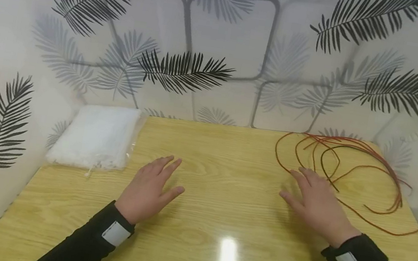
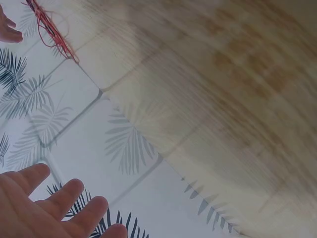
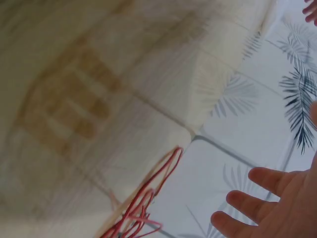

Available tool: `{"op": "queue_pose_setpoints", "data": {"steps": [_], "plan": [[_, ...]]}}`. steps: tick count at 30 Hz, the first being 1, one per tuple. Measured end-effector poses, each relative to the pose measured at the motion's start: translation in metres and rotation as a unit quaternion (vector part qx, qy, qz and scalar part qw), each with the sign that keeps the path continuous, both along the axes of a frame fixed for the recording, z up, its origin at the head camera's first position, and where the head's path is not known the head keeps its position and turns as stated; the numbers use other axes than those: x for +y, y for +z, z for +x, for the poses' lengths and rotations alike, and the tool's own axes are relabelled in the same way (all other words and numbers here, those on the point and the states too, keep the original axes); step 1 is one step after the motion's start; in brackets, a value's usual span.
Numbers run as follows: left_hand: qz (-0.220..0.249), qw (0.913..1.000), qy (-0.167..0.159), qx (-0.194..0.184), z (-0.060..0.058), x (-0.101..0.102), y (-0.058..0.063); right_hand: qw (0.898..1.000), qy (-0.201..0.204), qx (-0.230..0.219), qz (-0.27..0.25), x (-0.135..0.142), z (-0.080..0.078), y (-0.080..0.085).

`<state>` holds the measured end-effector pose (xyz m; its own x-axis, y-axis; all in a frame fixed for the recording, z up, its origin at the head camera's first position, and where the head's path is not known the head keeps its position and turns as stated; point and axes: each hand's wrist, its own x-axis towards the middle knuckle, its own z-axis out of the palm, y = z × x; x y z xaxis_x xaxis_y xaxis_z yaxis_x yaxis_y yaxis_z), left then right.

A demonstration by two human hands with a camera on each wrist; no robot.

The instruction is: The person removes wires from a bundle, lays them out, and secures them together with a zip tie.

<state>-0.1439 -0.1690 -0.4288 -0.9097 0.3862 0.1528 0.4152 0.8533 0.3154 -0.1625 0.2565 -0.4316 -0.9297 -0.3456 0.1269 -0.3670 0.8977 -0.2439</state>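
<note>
My left hand (image 1: pixel 148 188) hovers over the left half of the table with its fingers spread and holding nothing. To its upper left lies a clear plastic bag (image 1: pixel 95 135) with white contents that I cannot make out. On the other side my right hand (image 1: pixel 318 205) is held above the table, fingers apart and nothing in them. Just beyond its fingertips lie several loose reddish-brown cords (image 1: pixel 385 170), along with one darker cord (image 1: pixel 322 160). In the right wrist view the red cords (image 3: pixel 143 198) lie near the table's back edge, apart from the fingers.
The light wood-grain table (image 1: pixel 196 238) has a glossy top that reflects a bright light near the front. A wall covering (image 1: pixel 227 37) with a feather-leaf print rises straight behind the table and along both sides.
</note>
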Motion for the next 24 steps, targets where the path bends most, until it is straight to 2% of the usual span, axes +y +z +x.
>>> {"op": "queue_pose_setpoints", "data": {"steps": [7,11,19,24], "plan": [[0.001,1.0,-0.001,-0.004,0.002,0.004,-0.002,0.995,-0.086,0.014,-0.057,0.025,-0.022,0.015],[0.002,1.0,-0.004,-0.004,0.004,0.006,-0.002,0.992,-0.115,-0.01,-0.059,0.037,-0.043,0.017],[0.016,0.9997,-0.016,-0.005,0.007,0.011,-0.004,0.989,-0.133,-0.069,0.001,0.048,-0.075,0.002],[0.02,0.9996,-0.017,-0.007,0.009,0.013,-0.003,0.989,-0.134,-0.062,0.004,0.047,-0.081,-0.014]]}}
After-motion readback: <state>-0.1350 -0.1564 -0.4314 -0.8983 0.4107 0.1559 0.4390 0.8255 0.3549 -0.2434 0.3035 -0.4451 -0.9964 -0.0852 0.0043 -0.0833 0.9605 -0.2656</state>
